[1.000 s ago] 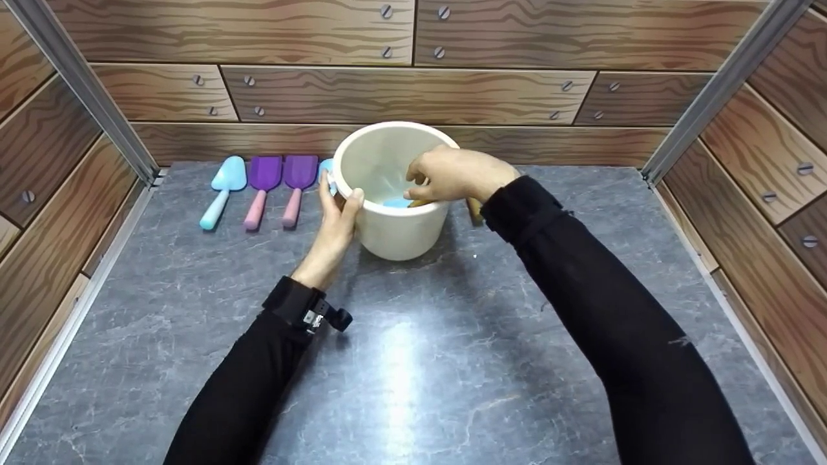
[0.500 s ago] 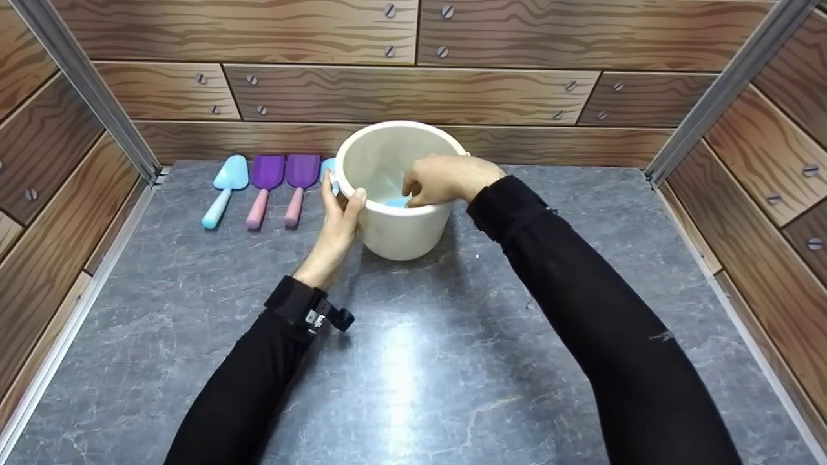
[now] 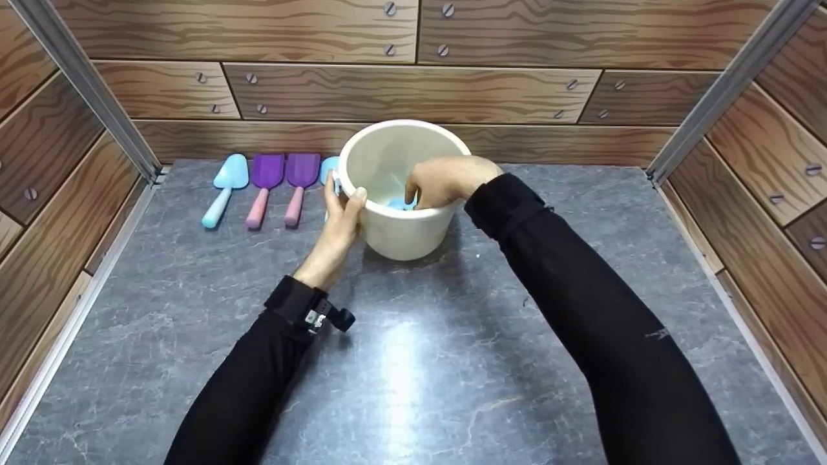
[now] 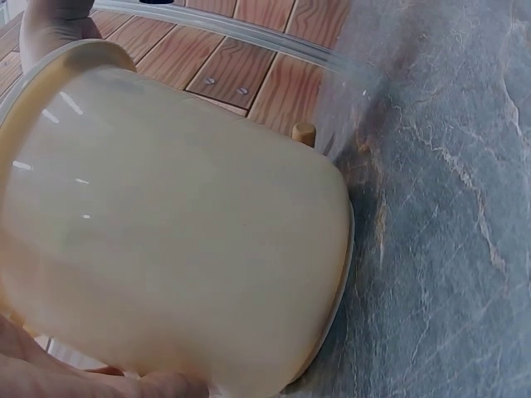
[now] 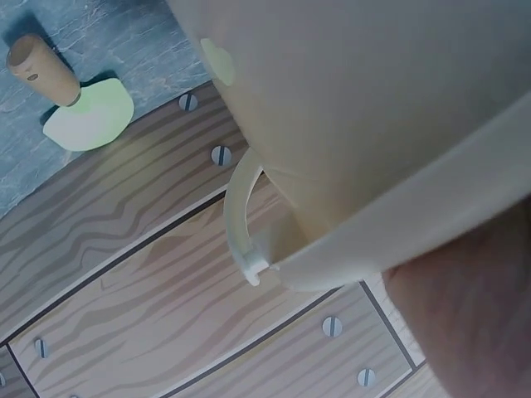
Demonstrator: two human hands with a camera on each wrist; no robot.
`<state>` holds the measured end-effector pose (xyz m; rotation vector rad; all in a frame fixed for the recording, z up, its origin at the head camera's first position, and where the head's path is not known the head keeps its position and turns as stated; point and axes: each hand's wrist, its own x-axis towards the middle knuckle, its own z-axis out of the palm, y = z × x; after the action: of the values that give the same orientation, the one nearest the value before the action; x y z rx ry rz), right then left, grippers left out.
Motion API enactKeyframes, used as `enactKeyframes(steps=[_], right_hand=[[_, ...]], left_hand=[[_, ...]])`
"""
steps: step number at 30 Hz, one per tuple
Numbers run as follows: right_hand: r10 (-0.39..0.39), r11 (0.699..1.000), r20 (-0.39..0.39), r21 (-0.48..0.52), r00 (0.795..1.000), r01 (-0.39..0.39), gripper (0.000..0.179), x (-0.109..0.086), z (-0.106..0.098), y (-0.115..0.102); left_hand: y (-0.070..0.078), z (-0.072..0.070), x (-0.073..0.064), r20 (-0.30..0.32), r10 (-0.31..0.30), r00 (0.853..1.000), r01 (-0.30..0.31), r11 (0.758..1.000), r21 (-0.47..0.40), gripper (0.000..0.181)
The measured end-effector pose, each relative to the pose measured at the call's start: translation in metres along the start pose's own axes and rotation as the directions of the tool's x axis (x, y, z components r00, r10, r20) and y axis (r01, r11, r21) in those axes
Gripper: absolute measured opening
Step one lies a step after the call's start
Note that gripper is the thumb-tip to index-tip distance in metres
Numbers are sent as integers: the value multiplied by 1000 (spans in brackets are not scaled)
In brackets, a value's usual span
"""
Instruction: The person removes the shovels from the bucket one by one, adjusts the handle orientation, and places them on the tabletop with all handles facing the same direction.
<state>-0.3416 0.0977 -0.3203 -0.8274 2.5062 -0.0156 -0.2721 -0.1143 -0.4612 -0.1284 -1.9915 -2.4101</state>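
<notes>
A cream plastic bucket stands upright on the grey marbled surface. My left hand grips its left rim from outside, thumb near the front edge. Over the right side of the rim, my right hand reaches down inside with bent fingers. Beside those fingers a light blue thing lies low in the bucket. My fingertips are partly hidden, so whether they hold it is unclear. In the right wrist view, the bucket's outer wall and handle hide the fingers.
Left of the bucket lie a light blue trowel, two purple shovels with pink handles, and another light blue tool partly behind the bucket. A pale green tool with a wooden handle lies near the wood-patterned back wall.
My right hand has moved left and deeper into the bucket, its fingers bending more. The wooden handle right of the bucket has gone out of sight in the head view. My left hand stays on the rim.
</notes>
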Motion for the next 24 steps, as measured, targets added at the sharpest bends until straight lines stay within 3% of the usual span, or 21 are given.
enactKeyframes(steps=[13,19,24], right_hand=[[-50,998,-77,-27,996,48,30,-4,1,0],[-19,1000,-147,6,989,20,24,-7,4,2],[-42,998,-225,41,973,53,27,-7,6,5]], left_hand=[[-2,0,0,8,1,1000,0,998,-61,113],[1,1,-2,8,-18,1000,18,999,-39,108],[1,1,-2,8,-27,1000,28,999,-42,108]])
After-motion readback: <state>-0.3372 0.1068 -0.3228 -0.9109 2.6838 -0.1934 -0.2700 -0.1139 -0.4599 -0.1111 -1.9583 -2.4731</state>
